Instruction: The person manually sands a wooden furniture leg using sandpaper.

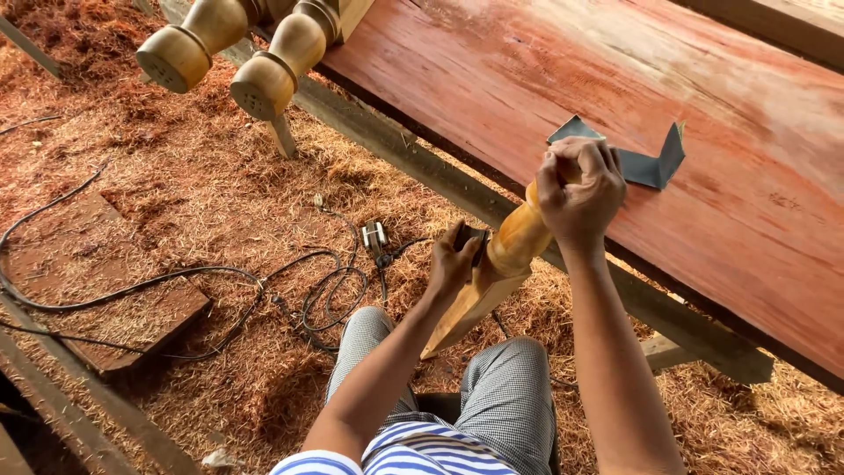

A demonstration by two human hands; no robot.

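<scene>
No packages, labels or signs show here; what you have is wood, paper and cable. Your right hand (580, 189) has its grip wrapped tight around the upper end of a turned wooden leg (501, 264), pale yellow, smooth and rounded at the top, square and tapering toward the bottom. The leg slants down from the edge of the counter (703, 132) toward your lap. Your left hand (453, 259) is closed on a small dark piece of sandpaper (472, 239), pressed against the leg at its rounded collar.

The counter is a broad reddish plank, its grain streaked and partly dusted pale. On it, just behind your right hand, lies a folded sheet of grey sandpaper (646, 158), one flap standing up. Two more turned legs (237, 53) of the same pale wood jut out over the counter's far end, their round tips toward you.

The floor (176, 176) is deep in reddish wood shavings. Black cables (264, 290) loop across it beside a small power plug (375, 237), close to your left knee. A flat reddish board (97, 290) lies to the left among the shavings.
</scene>
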